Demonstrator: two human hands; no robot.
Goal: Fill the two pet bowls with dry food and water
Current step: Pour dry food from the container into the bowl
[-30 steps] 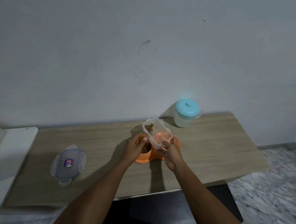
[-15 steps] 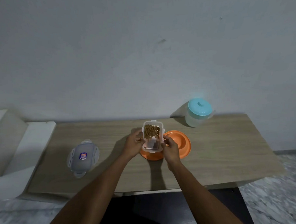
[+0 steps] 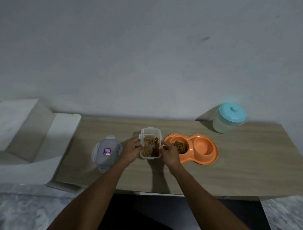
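Note:
An orange double pet bowl (image 3: 205, 160) lies on the wooden table (image 3: 240, 166). Its left cup holds brown dry food (image 3: 180, 146); its right cup (image 3: 203, 147) looks empty. Just left of the bowl, a clear plastic food container (image 3: 150, 143) with kibble in it is level and upright, held by both hands. My left hand (image 3: 131, 151) grips its left side, my right hand (image 3: 169, 152) its right side. A clear water jug with a teal lid (image 3: 229, 117) stands at the back right.
The container's lid with a blue label (image 3: 107, 152) lies flat on the table left of my left hand. A white stepped ledge (image 3: 26, 136) adjoins the table's left end. A wall runs right behind the table. Marbled floor lies below the front edge.
The container went from tilted over the bowl's left cup to level, then moved left off the bowl. The food in the left cup is now uncovered. The camera view shifted left.

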